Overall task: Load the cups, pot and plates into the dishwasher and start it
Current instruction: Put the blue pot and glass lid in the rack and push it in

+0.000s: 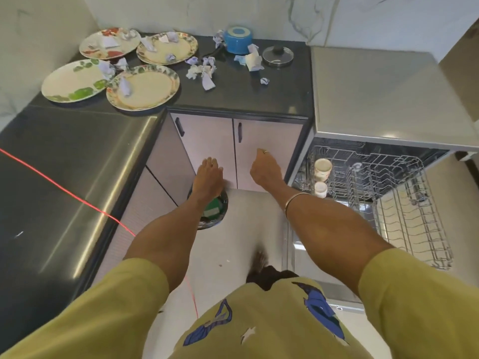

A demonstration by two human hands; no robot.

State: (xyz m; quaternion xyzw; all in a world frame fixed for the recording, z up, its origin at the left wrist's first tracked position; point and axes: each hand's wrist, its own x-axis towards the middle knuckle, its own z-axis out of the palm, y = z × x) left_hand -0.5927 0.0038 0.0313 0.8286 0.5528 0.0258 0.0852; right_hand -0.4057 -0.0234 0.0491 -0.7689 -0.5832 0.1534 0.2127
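Already two cups [322, 174] stand in the open dishwasher [368, 182], at the left of its pulled-out rack. Left of the dishwasher, on the dark counter [272, 94], lie four plates [145, 86] and the blue pot [238, 40], all among crumpled paper scraps [204, 71]. Both hands hold nothing: the left hand [208, 174] is flat and relaxed, the right hand [264, 169] loosely curled. Scraps left on a plate would likely ride into the machine; tipping one over the floor would scatter them.

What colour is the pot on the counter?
The pot is bright blue with a black handle, seen best in the head view, its only one.
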